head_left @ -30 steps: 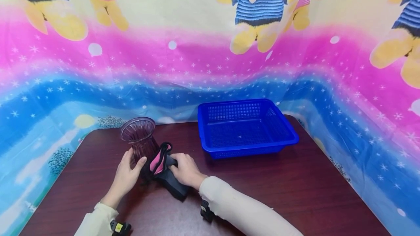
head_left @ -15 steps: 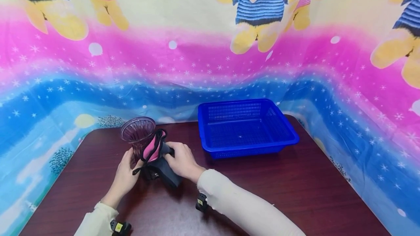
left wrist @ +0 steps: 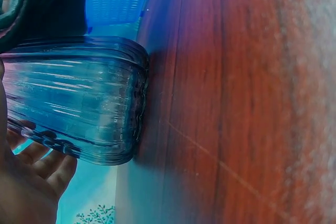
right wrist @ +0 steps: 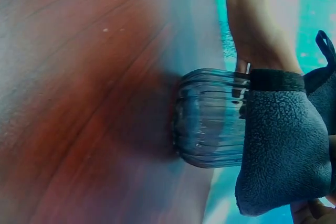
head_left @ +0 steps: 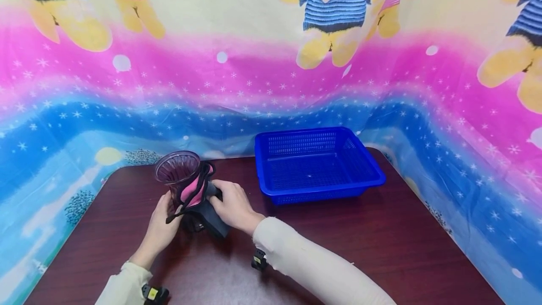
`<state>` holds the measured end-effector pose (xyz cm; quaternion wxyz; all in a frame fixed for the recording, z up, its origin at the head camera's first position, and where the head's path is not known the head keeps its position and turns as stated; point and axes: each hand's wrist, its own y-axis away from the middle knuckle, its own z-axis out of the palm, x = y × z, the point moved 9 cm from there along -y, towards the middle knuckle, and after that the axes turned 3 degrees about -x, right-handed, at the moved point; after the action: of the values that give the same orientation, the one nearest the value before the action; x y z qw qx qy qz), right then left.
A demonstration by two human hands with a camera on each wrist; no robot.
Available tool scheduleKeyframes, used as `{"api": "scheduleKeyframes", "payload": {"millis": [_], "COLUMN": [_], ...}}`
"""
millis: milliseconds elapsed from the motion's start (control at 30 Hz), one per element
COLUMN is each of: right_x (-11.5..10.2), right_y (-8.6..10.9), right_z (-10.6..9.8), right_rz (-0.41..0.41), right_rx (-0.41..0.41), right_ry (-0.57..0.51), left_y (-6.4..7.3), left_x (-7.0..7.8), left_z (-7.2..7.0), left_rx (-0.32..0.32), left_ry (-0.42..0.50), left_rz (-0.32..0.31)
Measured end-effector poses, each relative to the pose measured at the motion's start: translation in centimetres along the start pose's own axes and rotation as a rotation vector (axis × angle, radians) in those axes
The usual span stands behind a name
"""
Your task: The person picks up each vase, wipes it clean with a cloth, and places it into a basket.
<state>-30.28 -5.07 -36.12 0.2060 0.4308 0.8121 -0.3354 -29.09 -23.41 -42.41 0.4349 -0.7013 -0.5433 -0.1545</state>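
A purple-tinted, ribbed glass vase (head_left: 177,167) with a flared rim stands upright on the table's left part. My left hand (head_left: 163,227) holds it from the left side; in the left wrist view its fingers curve round the far side of the glass. With my right hand (head_left: 234,207) I grip a grey and pink cloth (head_left: 194,192) with black edging, pressed against the vase's right side. A black loop hangs from this cloth towards my left hand. The right wrist view shows the fuzzy grey cloth (right wrist: 283,145) covering the vase's upper part, while the clear base shows below.
A blue plastic basket (head_left: 264,187) with perforated walls stands at the back right of the dark red-brown table (head_left: 338,244). A patterned fabric backdrop (head_left: 237,79) rises behind the table and along its sides. Small black cameras sit at both wrists.
My right hand has moved up and left with the cloth, along the vase's right side. The vase and my left hand stay in place.
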Motion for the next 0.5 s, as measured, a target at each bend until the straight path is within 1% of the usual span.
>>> {"api": "scheduleKeyframes", "payload": {"millis": [67, 133, 300, 500], "right_x": [0.3, 0.7, 2.0, 3.2], "right_y": [0.2, 0.4, 1.1, 1.8], "right_z": [0.3, 0.7, 1.8, 2.9], "right_rz": [0.004, 0.008, 0.025, 0.036], "right_rx": [-0.007, -0.016, -0.05, -0.079], "right_ry": [0.007, 0.011, 0.028, 0.099], "left_y": [0.0, 0.1, 0.2, 0.2], "left_x": [0.1, 0.1, -0.1, 0.0], "left_z": [0.0, 0.0, 0.1, 0.1], "left_rx": [0.008, 0.008, -0.002, -0.002], "left_ry": [0.009, 0.02, 0.042, 0.04], "left_rz": [0.017, 0.019, -0.008, -0.033]}}
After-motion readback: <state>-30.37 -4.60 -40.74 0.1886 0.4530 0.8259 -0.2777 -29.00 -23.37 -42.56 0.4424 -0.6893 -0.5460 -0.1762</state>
